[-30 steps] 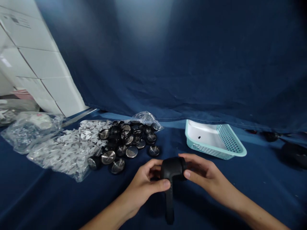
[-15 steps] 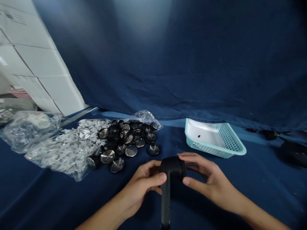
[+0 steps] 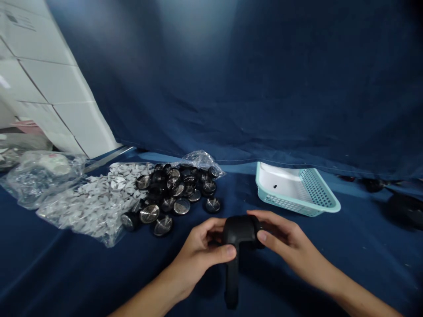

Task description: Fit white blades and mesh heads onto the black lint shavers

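My left hand (image 3: 201, 259) and right hand (image 3: 291, 244) are clamped together on the head of a black T-handle (image 3: 240, 230), held near me at centre with its stem pointing toward me, left thumb across the neck, right fingers curled over the far right end, both forearms angled inward. Far left of my hands lie a heap of metal strainers (image 3: 172, 198) and a bag of white pieces (image 3: 95, 207); a teal basket (image 3: 297, 189) sits far right.
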`<action>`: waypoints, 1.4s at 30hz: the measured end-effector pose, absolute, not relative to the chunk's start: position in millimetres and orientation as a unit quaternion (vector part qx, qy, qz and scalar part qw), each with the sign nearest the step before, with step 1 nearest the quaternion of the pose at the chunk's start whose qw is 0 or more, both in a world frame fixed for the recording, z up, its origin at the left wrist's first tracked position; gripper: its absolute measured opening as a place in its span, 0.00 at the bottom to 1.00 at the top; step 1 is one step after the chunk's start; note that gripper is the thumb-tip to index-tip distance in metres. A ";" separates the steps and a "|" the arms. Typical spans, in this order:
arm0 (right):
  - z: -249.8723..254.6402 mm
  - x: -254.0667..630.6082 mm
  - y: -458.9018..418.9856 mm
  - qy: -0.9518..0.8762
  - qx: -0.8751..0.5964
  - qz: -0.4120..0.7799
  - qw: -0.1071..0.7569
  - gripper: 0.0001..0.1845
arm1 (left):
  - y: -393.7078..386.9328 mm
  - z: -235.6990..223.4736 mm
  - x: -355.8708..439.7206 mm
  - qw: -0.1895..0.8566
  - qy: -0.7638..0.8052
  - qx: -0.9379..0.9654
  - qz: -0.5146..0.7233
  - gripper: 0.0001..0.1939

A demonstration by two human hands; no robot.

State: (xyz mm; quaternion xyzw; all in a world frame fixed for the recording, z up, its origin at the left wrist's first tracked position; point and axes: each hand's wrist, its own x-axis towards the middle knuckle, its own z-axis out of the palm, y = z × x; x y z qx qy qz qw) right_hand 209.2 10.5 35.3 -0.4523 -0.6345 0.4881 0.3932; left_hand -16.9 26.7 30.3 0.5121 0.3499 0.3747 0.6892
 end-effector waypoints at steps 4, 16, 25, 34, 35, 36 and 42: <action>37.5 209.8 10.5 -0.657 -0.420 0.477 0.406 0.24 | 26.7 27.5 -17.0 0.699 0.354 0.494 0.376 0.22; 37.3 206.0 12.0 -0.603 -0.463 0.510 0.402 0.19 | 25.2 25.3 -18.9 0.636 0.337 0.588 0.370 0.29; 48.1 196.4 -0.5 -0.523 -0.517 0.565 0.375 0.26 | 17.3 17.8 -22.6 0.145 0.228 0.843 0.465 0.27; 45.0 202.3 -6.1 -0.595 -0.558 0.496 0.299 0.32 | 12.4 12.4 -22.4 -0.197 0.148 0.850 0.465 0.10; 46.6 203.0 -6.0 -0.604 -0.561 0.484 0.295 0.33 | 14.0 12.1 -23.1 -0.193 0.153 0.852 0.463 0.11; 48.2 203.7 -6.1 -0.614 -0.564 0.470 0.291 0.33 | 15.8 11.7 -23.9 -0.186 0.160 0.853 0.462 0.13; 50.7 206.1 -2.8 -0.625 -0.574 0.461 0.259 0.35 | 24.2 7.2 -30.0 -0.112 0.196 0.847 0.482 0.25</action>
